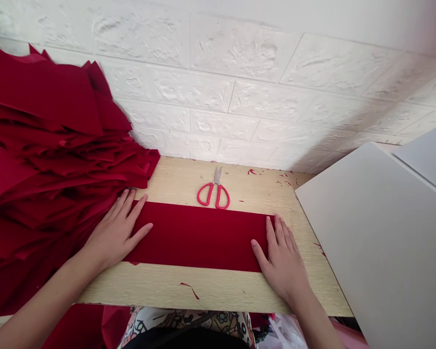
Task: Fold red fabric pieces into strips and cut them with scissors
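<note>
A long, flat strip of dark red fabric (pixel 199 237) lies across the wooden table. On its left end rests my left hand (pixel 116 230), palm down with fingers and thumb spread. At the strip's right end, my right hand (pixel 281 254) lies flat too, its thumb apart from the fingers. Neither hand grips anything; both press on the cloth. Just beyond the strip's far edge sits a pair of scissors (pixel 218 189) with red handles, the blades pointing toward the wall and looking closed.
A tall, loose pile of red fabric pieces (pixel 58 145) fills the left side. A white panel or box (pixel 378 232) stands at the right edge. Behind is a white brick-pattern wall (pixel 210 87). Small red scraps (pixel 191 290) are scattered over the wooden table (pixel 160 286).
</note>
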